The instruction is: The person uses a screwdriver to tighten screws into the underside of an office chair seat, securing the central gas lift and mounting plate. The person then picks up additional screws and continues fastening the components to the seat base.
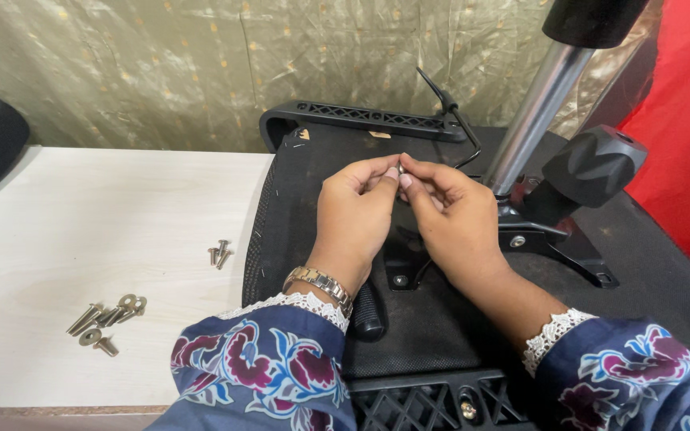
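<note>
Near the pale wooden worktop's point(81, 223) front edge lie loose silver bolts and washers point(105, 318), with three short screws point(219, 254) closer to its right edge. Over the upturned black mesh chair seat point(297, 207), the left hand point(353, 215) and right hand point(453, 219) meet, fingertips pinched shut on one small silver screw point(400, 169). Steady fingertips should keep it from slipping. The chrome gas cylinder point(537, 112) rises rightward.

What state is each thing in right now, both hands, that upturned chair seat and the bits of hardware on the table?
Left hand: pinching a small metal piece at the fingertips.
Right hand: pinching the same piece.
Chair seat: upside down, mechanism and gas cylinder facing up.
Bolts and washers: loose on the white table.
Small screws: loose, apart from the pile.
</note>
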